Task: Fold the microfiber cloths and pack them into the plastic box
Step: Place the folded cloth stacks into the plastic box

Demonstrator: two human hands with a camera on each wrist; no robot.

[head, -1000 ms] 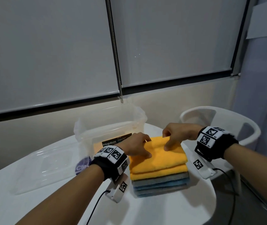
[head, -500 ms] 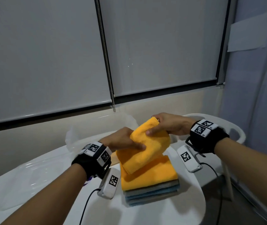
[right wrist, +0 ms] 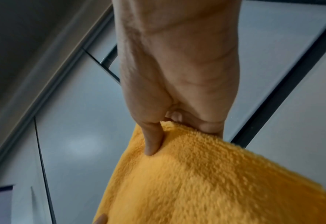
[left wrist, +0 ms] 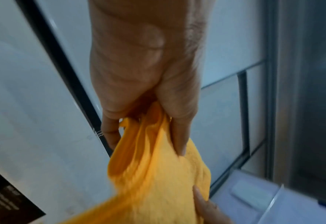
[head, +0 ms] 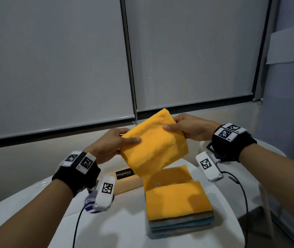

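Both hands hold a folded orange microfiber cloth (head: 154, 143) up in the air above the table. My left hand (head: 117, 142) pinches its left edge, thumb on the near face; in the left wrist view the orange cloth (left wrist: 158, 174) bunches between thumb and fingers. My right hand (head: 182, 127) pinches its upper right corner; the orange cloth (right wrist: 206, 174) fills that wrist view. Below lies a stack of folded cloths (head: 178, 208), orange on top, grey and blue beneath. The clear plastic box (head: 126, 183), with a black Megabox label, stands behind the stack, mostly hidden by the raised cloth.
The round white table (head: 124, 230) carries the stack near its right edge. A white plastic chair (head: 266, 149) stands behind my right wrist. Grey roller blinds (head: 53, 59) and a bead chain (head: 131, 59) fill the back wall. Cables hang from both wrist units.
The top orange cloth has been lifted off the stack and raised higher in both hands. The head view has shifted toward the right, and the box is now largely covered.
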